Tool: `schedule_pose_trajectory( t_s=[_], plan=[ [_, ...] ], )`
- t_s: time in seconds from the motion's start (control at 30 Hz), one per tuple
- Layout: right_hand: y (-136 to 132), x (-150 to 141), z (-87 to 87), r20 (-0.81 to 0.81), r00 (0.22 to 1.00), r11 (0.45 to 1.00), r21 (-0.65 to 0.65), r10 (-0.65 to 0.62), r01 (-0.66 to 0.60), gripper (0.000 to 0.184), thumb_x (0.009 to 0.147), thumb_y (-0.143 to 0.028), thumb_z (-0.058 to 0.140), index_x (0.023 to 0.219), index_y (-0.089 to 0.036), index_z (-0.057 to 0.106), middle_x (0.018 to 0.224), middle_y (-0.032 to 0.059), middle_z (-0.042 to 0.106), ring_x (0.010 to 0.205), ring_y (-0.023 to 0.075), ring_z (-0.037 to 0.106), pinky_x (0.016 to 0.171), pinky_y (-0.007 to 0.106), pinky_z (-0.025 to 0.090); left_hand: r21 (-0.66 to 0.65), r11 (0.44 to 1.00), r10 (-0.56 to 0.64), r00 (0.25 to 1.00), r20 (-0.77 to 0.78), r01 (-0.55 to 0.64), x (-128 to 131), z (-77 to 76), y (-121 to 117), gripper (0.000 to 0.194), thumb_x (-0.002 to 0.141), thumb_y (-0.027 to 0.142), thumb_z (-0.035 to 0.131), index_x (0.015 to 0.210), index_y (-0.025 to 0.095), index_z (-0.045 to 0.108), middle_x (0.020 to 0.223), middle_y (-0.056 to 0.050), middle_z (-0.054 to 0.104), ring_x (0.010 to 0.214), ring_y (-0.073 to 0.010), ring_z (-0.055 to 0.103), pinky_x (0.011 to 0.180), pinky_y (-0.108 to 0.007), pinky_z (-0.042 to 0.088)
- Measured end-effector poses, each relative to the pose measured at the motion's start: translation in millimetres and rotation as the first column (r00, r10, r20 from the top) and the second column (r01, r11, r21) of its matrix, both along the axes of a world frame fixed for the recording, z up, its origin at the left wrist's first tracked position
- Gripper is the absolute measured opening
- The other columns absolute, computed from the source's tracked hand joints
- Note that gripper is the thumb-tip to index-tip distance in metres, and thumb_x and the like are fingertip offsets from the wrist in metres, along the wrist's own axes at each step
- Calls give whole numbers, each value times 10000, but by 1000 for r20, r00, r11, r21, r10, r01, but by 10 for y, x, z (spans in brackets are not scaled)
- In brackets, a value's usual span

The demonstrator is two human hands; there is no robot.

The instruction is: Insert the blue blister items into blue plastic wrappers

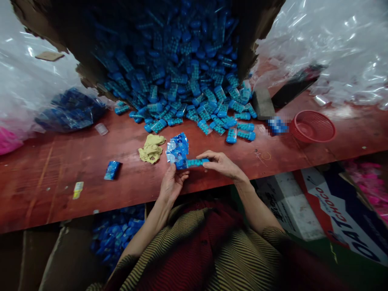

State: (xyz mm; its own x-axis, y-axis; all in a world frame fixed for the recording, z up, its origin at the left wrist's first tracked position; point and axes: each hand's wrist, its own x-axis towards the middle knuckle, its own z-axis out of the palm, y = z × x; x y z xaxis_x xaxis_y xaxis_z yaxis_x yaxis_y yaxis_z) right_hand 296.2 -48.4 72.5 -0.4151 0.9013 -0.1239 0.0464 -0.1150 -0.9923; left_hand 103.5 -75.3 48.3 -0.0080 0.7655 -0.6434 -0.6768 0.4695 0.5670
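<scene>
Over the table's near edge, my right hand (223, 164) grips the capped end of a small clear tube (195, 162) filled with teal balls. My left hand (172, 185) pinches a blue printed plastic sleeve (181, 162) between thumb and fingers. The tube's left end meets this sleeve; whether it sits inside, I cannot tell. Several flat blue printed sleeves (178, 144) lie overlapped just beyond my left hand. To their left rests a crumpled yellow-green cloth (151, 148). A large heap of similar blue-capped tubes (209, 109) spills from a torn cardboard box onto the table.
The red table (127, 198) carries a red plastic basket (313, 126) and a grey block (263, 103) at right. At left lie a blue packet (112, 170), a yellow-and-white label (78, 190) and a bag of blue packets (72, 111). Cartons (297, 206) stand below right.
</scene>
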Motion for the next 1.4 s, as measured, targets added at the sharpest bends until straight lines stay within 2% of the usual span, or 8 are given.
schedule_pose_trajectory(
  t_s=[0.27, 0.4, 0.7, 0.97, 1.13, 1.2, 1.3, 1.4],
  plan=[
    [-76, -48, 36, 148, 987, 986, 162, -68, 43, 289, 765, -209, 588, 1041, -215, 673, 1012, 38, 598, 791, 121, 585, 714, 278, 492, 152, 988, -34, 999, -15, 36, -24, 4, -44, 280, 723, 359, 708, 912, 182, 602, 755, -15, 714, 644, -148, 683, 499, -191, 512],
    [-99, -79, 18, 130, 987, 977, 205, -90, 62, 291, 775, -215, 588, 1055, -213, 667, 1037, 43, 604, 909, 153, 587, 777, 295, 488, 174, 984, -15, 1000, -27, 20, -32, 27, -64, 304, 695, 362, 730, 902, 186, 594, 783, -13, 713, 678, -156, 688, 517, -199, 516],
    [-204, -174, -36, 108, 977, 942, 303, -185, 145, 279, 801, -216, 599, 1078, -211, 632, 1083, 62, 562, 1026, 172, 557, 870, 317, 470, 236, 972, 20, 998, -57, -6, -62, 28, -66, 383, 606, 387, 790, 858, 174, 595, 767, -16, 710, 656, -163, 681, 537, -217, 528],
    [-230, -206, -62, 100, 984, 921, 376, -146, 98, 266, 811, -244, 620, 1076, -240, 628, 1087, 55, 553, 1036, 177, 559, 890, 342, 478, 170, 984, 64, 993, -97, -47, -23, 79, -43, 225, 688, 306, 743, 796, 173, 597, 711, 8, 683, 614, -121, 654, 539, -197, 518],
    [-313, -347, -230, 253, 930, 845, 526, -267, 100, 308, 861, -214, 541, 1164, -241, 591, 1146, 85, 529, 1091, 205, 539, 933, 380, 475, 96, 995, -5, 999, -49, 10, 39, 132, -30, 267, 709, 323, 725, 889, 175, 596, 814, -23, 710, 692, -149, 680, 597, -231, 536],
    [-359, -411, -277, 278, 927, 832, 551, -251, 60, 325, 884, -216, 501, 1201, -241, 572, 1190, 100, 510, 1132, 212, 519, 953, 381, 467, 72, 997, -14, 1000, -26, 16, 43, 143, -19, 248, 712, 305, 725, 872, 162, 602, 806, -24, 709, 686, -136, 674, 603, -220, 534],
    [-401, -468, -285, 214, 962, 846, 531, -171, 32, 305, 876, -260, 534, 1173, -236, 597, 1185, 106, 518, 1130, 219, 525, 960, 385, 464, 32, 999, -38, 999, 18, 38, 20, 148, 4, 178, 727, 224, 712, 849, 143, 613, 764, -17, 701, 627, -105, 647, 554, -185, 517],
    [-389, -469, -267, 69, 986, 908, 404, -149, 109, 273, 873, -268, 542, 1135, -255, 619, 1148, 78, 544, 1103, 200, 540, 978, 383, 444, 5, 994, -113, 990, 88, 113, -29, 145, 22, 99, 763, 148, 661, 850, 129, 619, 771, -32, 701, 623, -113, 645, 541, -197, 529]
  ],
)
